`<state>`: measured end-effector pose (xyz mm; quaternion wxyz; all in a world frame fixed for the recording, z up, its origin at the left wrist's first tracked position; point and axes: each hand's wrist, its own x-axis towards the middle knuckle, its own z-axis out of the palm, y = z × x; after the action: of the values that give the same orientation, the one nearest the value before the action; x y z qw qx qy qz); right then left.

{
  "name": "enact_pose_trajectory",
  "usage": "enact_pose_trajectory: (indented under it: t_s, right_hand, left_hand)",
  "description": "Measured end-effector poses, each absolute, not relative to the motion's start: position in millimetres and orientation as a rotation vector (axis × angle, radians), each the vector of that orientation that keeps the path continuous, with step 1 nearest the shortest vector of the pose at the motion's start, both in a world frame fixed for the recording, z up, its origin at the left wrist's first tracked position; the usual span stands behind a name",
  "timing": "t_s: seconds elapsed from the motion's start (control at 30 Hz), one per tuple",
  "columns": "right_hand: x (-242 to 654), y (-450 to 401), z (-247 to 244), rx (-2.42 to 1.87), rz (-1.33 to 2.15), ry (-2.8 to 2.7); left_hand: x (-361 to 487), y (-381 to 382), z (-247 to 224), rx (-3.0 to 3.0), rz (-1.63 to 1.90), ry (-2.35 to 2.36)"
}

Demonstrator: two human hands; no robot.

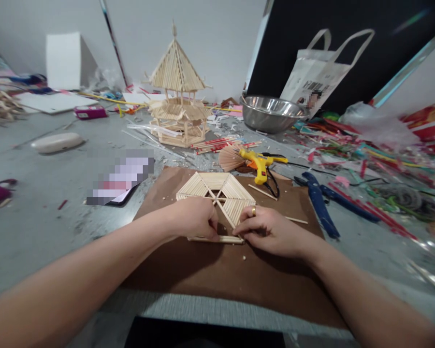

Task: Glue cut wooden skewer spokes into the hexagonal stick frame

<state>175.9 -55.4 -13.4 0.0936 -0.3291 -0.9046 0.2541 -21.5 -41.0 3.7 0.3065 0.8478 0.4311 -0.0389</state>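
Observation:
A six-sided roof panel of pale wooden sticks lies on a brown board, its ribs meeting in the middle. Rows of sticks fill several of its sections, while the near section shows bare board between its ribs. At the near edge, my left hand is closed, fingertips pinching down on a wooden stick. My right hand, with a ring on one finger, pinches at that stick's right end by the panel's corner. The left palm hides part of the panel's left side.
Behind the panel lies a yellow glue gun; blue-handled cutters rest to the right. A stick pagoda model stands at the back beside a metal bowl. A phone lies left, and coloured scraps clutter the right.

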Motion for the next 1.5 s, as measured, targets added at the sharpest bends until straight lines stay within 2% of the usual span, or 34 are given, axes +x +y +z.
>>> enact_pose_trajectory:
  t_s: [0.63, 0.83, 0.93, 1.07, 1.13, 1.33, 1.5]
  right_hand:
    - [176.1, -56.8, -12.0, -0.975, 0.675, -2.737]
    - [173.6, -58.1, -11.4, -0.936, 0.703, -2.679]
    - [179.1, -52.5, -9.8, -1.016, 0.607, -2.429]
    - [208.6, -28.7, -14.6, -1.348, 0.189, -1.84]
    - [226.0, -13.4, -21.4, -1.499, 0.092, -1.613]
    - [233.3, 15.4, -40.9, -1.588, 0.64, -1.329]
    - [219.6, 26.2, -34.7, -1.663, 0.765, -1.342]
  left_hand:
    - [-22.5, -39.0, 3.0, 2.319, -0.169, 1.145]
    - [-22.9, -38.7, 1.4, 2.323, -0.097, 1.132]
    - [-23.9, -39.4, 3.6, 2.271, -0.096, 1.124]
    - [-28.7, -36.8, 6.1, 2.168, -0.053, 1.057]
    - [-31.0, -33.3, 5.7, 2.125, 0.01, 1.032]
    - [-31.4, -23.9, 1.4, 1.964, 0.304, 1.066]
    - [-27.9, -25.0, 0.3, 1.694, 0.444, 1.09]
